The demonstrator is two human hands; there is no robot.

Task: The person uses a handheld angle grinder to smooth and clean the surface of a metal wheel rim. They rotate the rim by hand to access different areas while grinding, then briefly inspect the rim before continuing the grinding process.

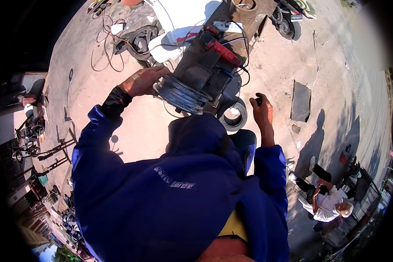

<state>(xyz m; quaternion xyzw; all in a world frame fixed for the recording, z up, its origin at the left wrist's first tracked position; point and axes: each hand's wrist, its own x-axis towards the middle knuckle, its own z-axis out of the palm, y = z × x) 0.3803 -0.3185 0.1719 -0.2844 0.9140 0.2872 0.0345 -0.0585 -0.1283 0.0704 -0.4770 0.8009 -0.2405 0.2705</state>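
Note:
My left hand (pixel 146 81) grips the upper left edge of a scuffed grey metal wheel rim (pixel 181 94), with some of its fingertips hidden behind the edge. The rim sits tilted against a dark metal stand (pixel 199 72). To the right, my right hand (pixel 263 114) is held in the air, fingers loosely bent and apart, with nothing visible in it. A red corded power tool (pixel 225 53) lies on top of the stand, beyond the rim. Below the stand, between my two hands, a small black tyre (pixel 233 117) rests on the ground.
Black rubber tubes (pixel 139 40) and tangled cables lie at the far left, beside a white sheet (pixel 185 17). A roll of brown tape (pixel 244 5) is on the far bench. A dark flat mat (pixel 301 101) lies right. A seated person in white (pixel 329 207) is at lower right.

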